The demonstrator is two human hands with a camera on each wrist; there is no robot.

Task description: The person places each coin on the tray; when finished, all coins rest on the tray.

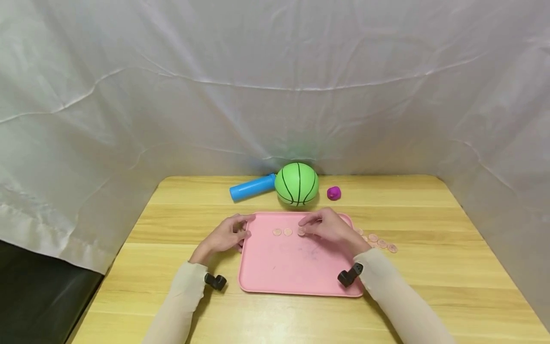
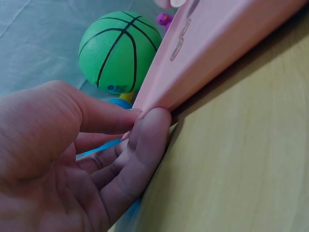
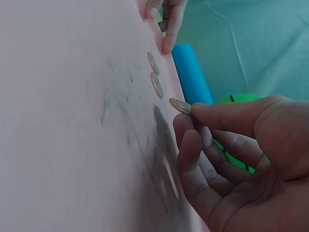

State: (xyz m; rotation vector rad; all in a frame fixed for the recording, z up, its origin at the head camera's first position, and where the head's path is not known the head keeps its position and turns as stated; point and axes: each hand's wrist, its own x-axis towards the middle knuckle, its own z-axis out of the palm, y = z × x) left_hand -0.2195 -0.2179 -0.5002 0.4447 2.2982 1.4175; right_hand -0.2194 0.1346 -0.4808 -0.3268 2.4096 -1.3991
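Observation:
A shallow pink tray [image 1: 296,272] lies on the wooden table. At its upper left corner my left hand [image 1: 227,233] grips the rim; the left wrist view has the thumb on one side of the rim [image 2: 145,104] and fingers on the other. My right hand [image 1: 328,228] is over the tray's far part, pinching a coin [image 3: 180,106] by its edge between thumb and fingers. In the right wrist view this coin is held tilted, just above the tray. Left of it, two coins [image 1: 282,232] lie flat in a row on the tray.
Several loose coins [image 1: 382,243] lie on the table by the tray's right edge, partly behind my right wrist. Beyond the tray are a green ball [image 1: 297,184] with black lines, a blue cylinder [image 1: 252,188] and a small purple toy [image 1: 333,193]. Pale cloth [image 1: 275,119] hangs around the table.

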